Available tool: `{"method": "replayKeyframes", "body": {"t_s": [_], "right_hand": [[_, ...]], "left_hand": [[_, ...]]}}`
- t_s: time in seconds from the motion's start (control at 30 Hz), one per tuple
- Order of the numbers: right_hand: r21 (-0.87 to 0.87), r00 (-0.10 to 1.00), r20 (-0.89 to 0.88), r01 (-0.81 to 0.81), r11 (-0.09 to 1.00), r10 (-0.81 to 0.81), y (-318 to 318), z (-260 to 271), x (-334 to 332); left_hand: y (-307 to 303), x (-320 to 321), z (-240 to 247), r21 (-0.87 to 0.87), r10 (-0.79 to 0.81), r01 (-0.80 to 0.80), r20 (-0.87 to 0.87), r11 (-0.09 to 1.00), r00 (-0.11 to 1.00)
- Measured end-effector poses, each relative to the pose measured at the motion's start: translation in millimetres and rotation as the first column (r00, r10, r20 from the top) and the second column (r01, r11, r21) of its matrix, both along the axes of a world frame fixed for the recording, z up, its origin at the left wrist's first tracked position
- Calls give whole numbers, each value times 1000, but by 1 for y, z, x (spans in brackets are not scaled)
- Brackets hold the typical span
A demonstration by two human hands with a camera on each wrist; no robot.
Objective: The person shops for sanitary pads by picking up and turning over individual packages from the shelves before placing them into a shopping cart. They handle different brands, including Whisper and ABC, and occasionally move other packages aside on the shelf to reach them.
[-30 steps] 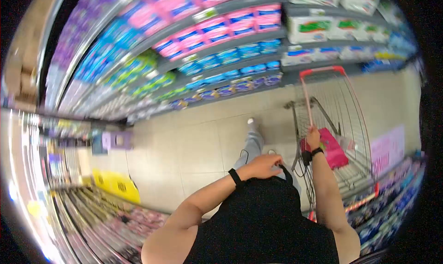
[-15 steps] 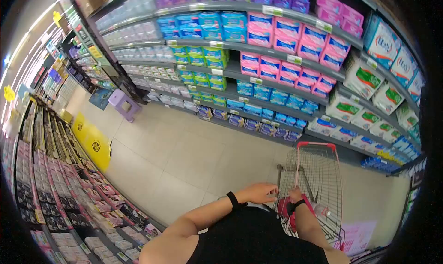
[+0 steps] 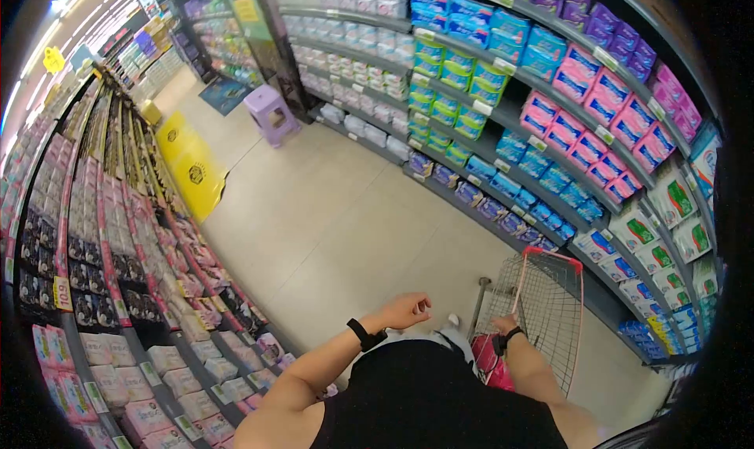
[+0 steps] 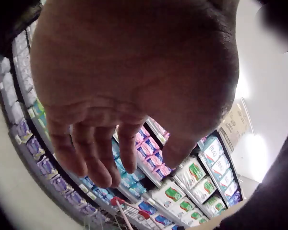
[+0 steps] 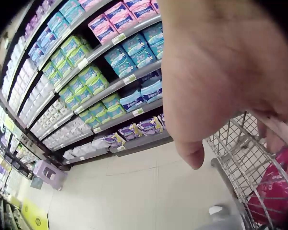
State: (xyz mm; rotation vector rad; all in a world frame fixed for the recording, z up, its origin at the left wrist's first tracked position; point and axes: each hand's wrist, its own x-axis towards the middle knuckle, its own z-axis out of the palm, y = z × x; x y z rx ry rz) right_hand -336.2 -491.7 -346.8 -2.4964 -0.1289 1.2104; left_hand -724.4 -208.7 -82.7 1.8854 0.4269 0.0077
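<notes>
My right hand [image 3: 505,324] grips the side rail of a wire shopping cart [image 3: 554,252] with red corners. In the right wrist view its thumb [image 5: 194,155] points down on the near side, and fingers show beyond the rail. A crushed magenta bag [image 5: 273,191] lies inside the cart, partly hidden by the hand and wire. My left hand [image 3: 404,311] hangs in front of the body over the floor, holding nothing. Its fingers [image 4: 103,163] are loosely bent in the left wrist view, with the cart's red front corner beyond them.
Shelves of pink packs [image 3: 585,76], green packs [image 3: 455,68] and white packs [image 3: 671,197] line the right side. Low racks [image 3: 169,359] of small packs stand close on the left. Ahead are a purple stool [image 3: 269,113] and a yellow floor sign [image 3: 192,166] beside the tiled aisle [image 3: 338,205].
The view has turned left along the aisle, so the stool sits nearer the middle. My left hand has let go of black cloth at the shirt hem. My right hand stays on the cart rail.
</notes>
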Motion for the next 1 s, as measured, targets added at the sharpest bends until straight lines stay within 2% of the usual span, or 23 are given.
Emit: {"method": "replayKeyframes", "body": {"t_s": [0.1, 0.13, 0.17, 0.2, 0.27, 0.33, 0.37, 0.47, 0.53, 0.57, 0.63, 0.77, 0.87, 0.97, 1.0], "right_hand": [[-133, 993, -39, -112, 985, 107, 36, -10, -12], [-188, 983, -79, -176, 966, 164, 46, -27, -9], [-241, 961, -133, -269, 932, 243, 68, -21, -17], [-246, 976, -88, -216, 945, 200, 79, -12, -27], [-292, 929, -62, -367, 883, 366, 122, 61, -62], [-289, 932, 96, -311, 906, 351, 140, 60, -82], [-232, 954, 130, -236, 944, 270, 148, 61, -89], [-222, 959, 65, -255, 941, 276, 186, 64, -105], [-148, 961, -120, -264, 953, 248, 205, 87, -125], [-142, 954, -153, -280, 949, 259, 211, 86, -129], [-183, 943, -157, -319, 930, 292, 220, 86, -142], [-297, 937, -148, -346, 890, 316, 238, 81, -159], [-407, 939, -91, -338, 848, 331, 250, 65, -166], [-523, 938, 2, -296, 799, 348, 267, 53, -177], [-560, 934, 34, -277, 781, 356, 270, 49, -180]], "left_hand": [[12, -30, 9, -22, 55, -54, 69, 998, 996], [12, -36, 12, -30, 74, -72, 98, 997, 992], [13, -41, 16, -38, 97, -93, 129, 995, 987], [17, -46, 20, -20, 107, -105, 123, 994, 987], [26, -59, 27, 10, 141, -143, 106, 990, 984], [35, -72, 20, 13, 218, -222, 129, 975, 967], [41, -79, 16, 8, 260, -263, 113, 965, 959], [65, -104, 11, -14, 373, -374, 111, 927, 921], [85, -125, 13, -37, 428, -426, 87, 904, 900], [98, -135, 17, -49, 449, -447, 56, 893, 892], [124, -156, 3, -35, 491, -490, 14, 871, 871], [193, -181, 20, -95, 511, -515, -64, 852, 857], [250, -187, 16, -46, 411, -415, -75, 909, 908], [304, -188, 35, 117, 402, -395, -38, 911, 915], [322, -192, 38, 116, 423, -419, -5, 901, 906]]}}
